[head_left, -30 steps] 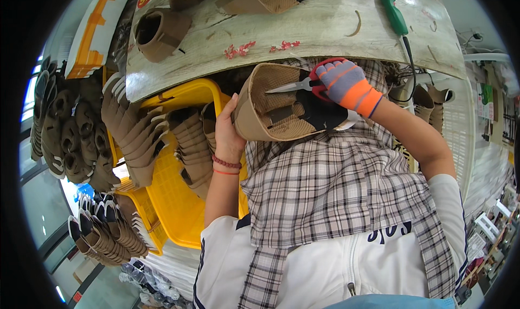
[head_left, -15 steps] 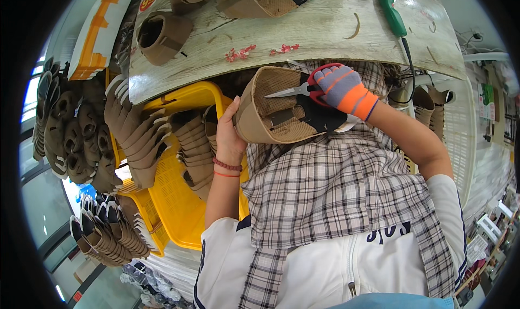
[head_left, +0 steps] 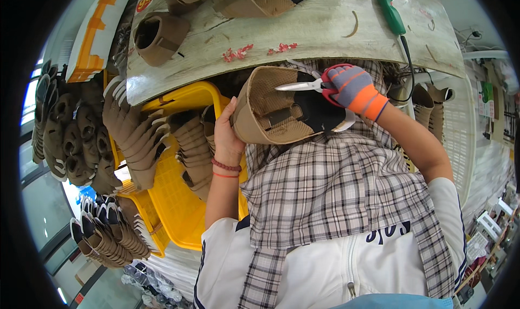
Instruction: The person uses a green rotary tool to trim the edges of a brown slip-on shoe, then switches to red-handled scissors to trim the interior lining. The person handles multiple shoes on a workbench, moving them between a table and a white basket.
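Observation:
A tan shoe upper (head_left: 250,106) with a mesh lining and a black inner patch is tilted so that its inside shows. My left hand (head_left: 227,133), bare and wearing a beaded bracelet, is closed on its left side, the thumb along the outer wall. My right hand (head_left: 352,89), in a grey and orange glove, grips red-handled scissors (head_left: 303,86). Their silver blades point left over the opening of the upper and look closed or nearly so. I cannot tell whether the tips touch the lining.
Ahead is a wood-patterned table (head_left: 309,33) with more shoe uppers (head_left: 161,38) and a green corded tool (head_left: 391,10). Yellow baskets (head_left: 181,217) and rows of stacked uppers (head_left: 132,138) stand at the left. A white basket (head_left: 459,125) is at the right.
My right hand has drawn the scissors slightly to the right and back from the upper's left side. The upper has tilted slightly in my left hand, which keeps its hold.

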Motion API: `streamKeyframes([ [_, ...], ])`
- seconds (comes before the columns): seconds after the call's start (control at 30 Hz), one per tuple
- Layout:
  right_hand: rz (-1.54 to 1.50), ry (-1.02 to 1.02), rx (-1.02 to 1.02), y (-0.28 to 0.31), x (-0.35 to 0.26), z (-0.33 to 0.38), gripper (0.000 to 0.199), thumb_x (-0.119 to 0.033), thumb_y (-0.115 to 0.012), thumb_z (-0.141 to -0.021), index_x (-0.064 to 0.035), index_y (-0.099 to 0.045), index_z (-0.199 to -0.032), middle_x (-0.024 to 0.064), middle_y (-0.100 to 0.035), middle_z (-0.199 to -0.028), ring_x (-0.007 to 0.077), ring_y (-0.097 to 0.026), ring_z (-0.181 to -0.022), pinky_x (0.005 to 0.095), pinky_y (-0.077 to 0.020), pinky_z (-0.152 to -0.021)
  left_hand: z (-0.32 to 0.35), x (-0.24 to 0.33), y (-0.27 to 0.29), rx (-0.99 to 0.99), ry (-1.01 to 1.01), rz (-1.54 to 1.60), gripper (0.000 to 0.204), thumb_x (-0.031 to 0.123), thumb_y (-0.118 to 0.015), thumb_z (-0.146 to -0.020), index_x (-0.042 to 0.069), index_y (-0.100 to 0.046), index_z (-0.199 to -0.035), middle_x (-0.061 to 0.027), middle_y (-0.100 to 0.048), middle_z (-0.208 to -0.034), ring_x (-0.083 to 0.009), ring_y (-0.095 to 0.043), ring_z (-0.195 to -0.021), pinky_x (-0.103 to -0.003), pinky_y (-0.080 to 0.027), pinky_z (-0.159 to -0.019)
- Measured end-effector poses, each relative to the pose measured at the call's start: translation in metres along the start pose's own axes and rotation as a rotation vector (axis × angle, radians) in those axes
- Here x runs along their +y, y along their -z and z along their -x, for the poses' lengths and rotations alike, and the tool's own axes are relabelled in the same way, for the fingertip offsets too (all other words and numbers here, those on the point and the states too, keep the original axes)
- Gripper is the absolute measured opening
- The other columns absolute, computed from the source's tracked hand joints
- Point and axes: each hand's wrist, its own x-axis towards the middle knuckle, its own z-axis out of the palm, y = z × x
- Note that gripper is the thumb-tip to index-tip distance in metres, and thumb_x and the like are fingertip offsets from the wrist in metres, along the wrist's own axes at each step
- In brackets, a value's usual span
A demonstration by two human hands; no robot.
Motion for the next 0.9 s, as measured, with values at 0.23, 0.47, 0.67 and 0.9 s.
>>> streamKeyframes([
  [0.23,-0.013,0.123,0.106,0.005,-0.002,0.013,0.034,-0.031,-0.073,-0.067,-0.0116,-0.06,-0.09,0.0077,-0.061,-0.08,0.0284,-0.06,-0.079,0.0386,-0.0479,-0.072,0.0,-0.001,-0.001,0.019,-0.026,-0.022,0.025,0.025,-0.06,-0.092,0.001,-0.059,-0.088,-0.0033,-0.05,-0.076,-0.0161,-0.05,-0.072,-0.03,-0.046,-0.067],
  [0.47,0.018,-0.019,0.015,-0.014,0.01,0.028,0.029,-0.032,-0.07,-0.072,-0.0107,-0.06,-0.09,0.0088,-0.063,-0.081,0.0266,-0.062,-0.076,0.0382,-0.0491,-0.071,0.001,-0.002,0.004,-0.009,-0.027,-0.008,0.027,0.026,-0.059,-0.092,-0.001,-0.059,-0.088,-0.0036,-0.049,-0.075,-0.0166,-0.048,-0.071,-0.029,-0.044,-0.063],
  [0.67,0.085,0.088,0.139,0.003,0.016,0.037,0.041,-0.035,-0.071,-0.07,-0.0102,-0.061,-0.101,0.0083,-0.062,-0.089,0.0263,-0.06,-0.084,0.0382,-0.0473,-0.075,0.002,-0.004,0.001,0.007,-0.029,0.003,0.028,0.026,-0.058,-0.092,-0.002,-0.058,-0.089,-0.0044,-0.049,-0.075,-0.0169,-0.047,-0.07,-0.029,-0.044,-0.062],
  [0.9,0.172,0.147,0.207,0.0,0.01,0.028,0.054,-0.033,-0.074,-0.065,-0.0074,-0.06,-0.11,0.0068,-0.06,-0.092,0.0252,-0.058,-0.086,0.0372,-0.0458,-0.075,0.0,-0.003,0.001,-0.01,-0.029,-0.008,0.028,0.026,-0.057,-0.093,-0.002,-0.058,-0.09,-0.005,-0.049,-0.076,-0.0171,-0.048,-0.07,-0.029,-0.044,-0.062],
])
